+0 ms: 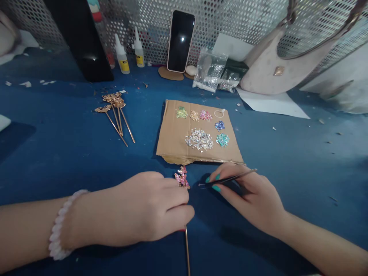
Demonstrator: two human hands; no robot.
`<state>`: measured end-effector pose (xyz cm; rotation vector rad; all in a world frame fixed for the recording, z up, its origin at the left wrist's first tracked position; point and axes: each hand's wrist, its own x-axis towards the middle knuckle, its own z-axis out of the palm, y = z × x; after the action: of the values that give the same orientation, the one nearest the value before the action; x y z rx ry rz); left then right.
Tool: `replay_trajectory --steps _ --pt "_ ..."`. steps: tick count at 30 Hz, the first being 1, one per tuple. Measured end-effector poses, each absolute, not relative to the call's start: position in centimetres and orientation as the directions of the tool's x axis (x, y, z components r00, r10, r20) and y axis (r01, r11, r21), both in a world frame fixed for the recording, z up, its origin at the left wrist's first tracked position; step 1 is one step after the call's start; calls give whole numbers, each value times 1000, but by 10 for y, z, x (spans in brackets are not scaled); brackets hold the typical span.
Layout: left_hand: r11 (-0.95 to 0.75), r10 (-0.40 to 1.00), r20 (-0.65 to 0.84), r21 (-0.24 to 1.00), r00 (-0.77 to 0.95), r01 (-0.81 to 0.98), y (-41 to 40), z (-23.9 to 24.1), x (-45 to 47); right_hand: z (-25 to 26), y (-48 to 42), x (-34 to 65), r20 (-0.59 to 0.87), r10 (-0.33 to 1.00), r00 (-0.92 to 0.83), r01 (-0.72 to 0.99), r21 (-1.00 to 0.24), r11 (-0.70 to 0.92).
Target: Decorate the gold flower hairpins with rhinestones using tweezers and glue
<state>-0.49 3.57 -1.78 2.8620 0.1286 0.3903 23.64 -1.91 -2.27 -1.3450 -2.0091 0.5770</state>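
Observation:
My left hand [149,209] is closed around a gold hairpin [187,249]. Its pink butterfly ornament [181,177] sticks out past my fingers at the far side, and the thin stem runs toward me. To the right, my right hand [250,191] pinches dark tweezers [230,179], their tips pointing left at the ornament but apart from it. A tiny speck seems to sit at the tips, too small to name. Just beyond both hands lies a cardboard sheet [172,132] with small piles of rhinestones: silver [199,139], teal [222,140], blue [219,125], pink [206,115], yellow [194,115] and green [181,112].
Several gold hairpins [115,101] lie at the left. Along the back stand two glue bottles [124,61], a phone [181,42], a black panel [83,42], plastic bags [209,71] and a pale handbag [270,69]. Behind them rises a perforated metal screen [155,19].

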Motion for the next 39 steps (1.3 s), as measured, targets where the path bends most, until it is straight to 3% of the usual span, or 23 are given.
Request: replay_trajectory --steps 3,30,39 --pt "-969 130 306 240 943 55 47 -19 -9 -22 -19 238 290 903 -316 638 -639 428" --pt "-942 220 286 310 933 127 61 -27 -8 -23 -18 235 276 916 -291 695 -598 400" --pt "-955 198 287 272 937 119 61 -26 -6 -20 -16 232 289 920 -265 728 -565 388"
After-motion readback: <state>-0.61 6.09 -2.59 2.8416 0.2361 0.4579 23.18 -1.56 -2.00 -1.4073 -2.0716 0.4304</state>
